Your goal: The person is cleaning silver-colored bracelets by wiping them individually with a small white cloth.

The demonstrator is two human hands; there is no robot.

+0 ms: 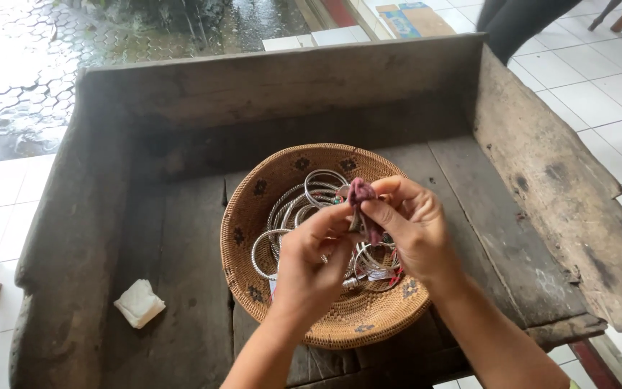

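Note:
Both my hands hover over a round woven basket [253, 209] that holds several silver bangles [286, 216]. My right hand [415, 227] pinches a small crumpled purple cloth [361, 194] between thumb and fingers. Meeting it from the left, my left hand [311, 263] has its fingers closed on something at the cloth; it looks like a bangle, but the fingers hide it. The basket sits on a dark, worn wooden tray-like table [174, 245] with raised sides.
A folded white tissue [139, 303] lies on the wood at the front left. High plank walls [556, 173] edge the table at left, back and right. White floor tiles surround it, wet paving lies beyond, and a person's dark-clothed legs [516, 21] stand at the top right.

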